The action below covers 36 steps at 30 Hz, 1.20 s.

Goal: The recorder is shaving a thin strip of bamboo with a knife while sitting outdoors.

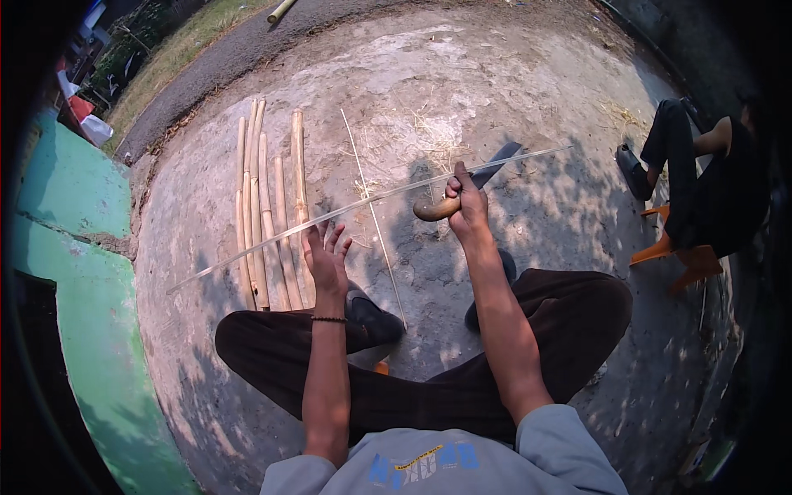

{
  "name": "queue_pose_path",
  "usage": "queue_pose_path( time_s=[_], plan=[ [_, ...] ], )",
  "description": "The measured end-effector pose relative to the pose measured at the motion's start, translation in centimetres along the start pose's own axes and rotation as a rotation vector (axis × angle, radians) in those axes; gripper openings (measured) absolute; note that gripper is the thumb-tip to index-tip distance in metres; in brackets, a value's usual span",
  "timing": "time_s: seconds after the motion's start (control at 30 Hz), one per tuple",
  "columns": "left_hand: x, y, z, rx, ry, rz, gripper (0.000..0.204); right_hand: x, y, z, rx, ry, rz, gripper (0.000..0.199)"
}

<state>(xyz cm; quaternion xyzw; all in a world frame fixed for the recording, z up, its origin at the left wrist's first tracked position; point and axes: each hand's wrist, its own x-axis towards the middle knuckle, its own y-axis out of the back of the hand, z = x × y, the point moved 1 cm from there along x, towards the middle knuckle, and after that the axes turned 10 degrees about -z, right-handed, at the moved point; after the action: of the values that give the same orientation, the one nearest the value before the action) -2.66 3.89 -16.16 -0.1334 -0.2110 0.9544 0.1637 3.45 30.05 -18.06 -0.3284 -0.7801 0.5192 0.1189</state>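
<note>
My right hand [469, 205] is wrapped round the curved wooden handle of a machete [500, 165], whose dark blade points away to the far right. Its raised thumb and fingers also meet a long, thin bamboo strip [396, 190], which stretches slantwise across the view from near left to far right. Under that strip, my left hand [328, 262] is turned up with its fingers apart; the strip passes at its fingertips, and I cannot tell whether they touch it. Another thin bamboo strip [375, 216] lies on the ground between my feet and the far side.
Several bamboo poles [262, 198] lie side by side on the concrete ground at the left. A green low wall [91, 305] runs along the left edge. At the right, another person [714, 177] sits on an orange stool [697, 260]. Pale shavings [437, 136] are scattered ahead.
</note>
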Motion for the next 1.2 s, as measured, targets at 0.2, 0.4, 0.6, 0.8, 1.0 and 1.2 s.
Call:
queue_pose_path(
  time_s=[0.2, 0.4, 0.6, 0.8, 1.0, 1.2],
  plan=[
    [-2.6, -4.1, 11.0, 0.013, -0.496, -0.039, 0.056, -0.1, 0.8, 2.5, 0.045, -0.134, -0.107, 0.020],
    [-5.8, -5.7, 16.2, 0.381, -0.615, -0.229, 0.026, -1.8, -2.7, 4.1, 0.041, -0.179, -0.145, 0.035],
    [-3.8, -4.4, 19.4, 0.552, -0.580, -0.197, 0.018, -2.9, 7.0, 6.5, -0.358, -0.315, 0.125, 0.052],
    [-1.6, -1.8, 16.4, 0.595, -0.554, -0.088, 0.013, -8.1, 18.5, 7.8, -0.498, -0.556, 0.409, 0.027],
    [-2.2, -2.4, 15.0, 0.674, -0.548, -0.132, 0.011, -7.4, 18.7, 5.5, -0.845, -0.441, 0.344, 0.030],
    [-3.0, -1.5, 14.7, 0.788, -0.540, -0.135, 0.013, -7.7, 2.6, 2.8, -1.278, -0.328, -0.200, 0.040]
  ],
)
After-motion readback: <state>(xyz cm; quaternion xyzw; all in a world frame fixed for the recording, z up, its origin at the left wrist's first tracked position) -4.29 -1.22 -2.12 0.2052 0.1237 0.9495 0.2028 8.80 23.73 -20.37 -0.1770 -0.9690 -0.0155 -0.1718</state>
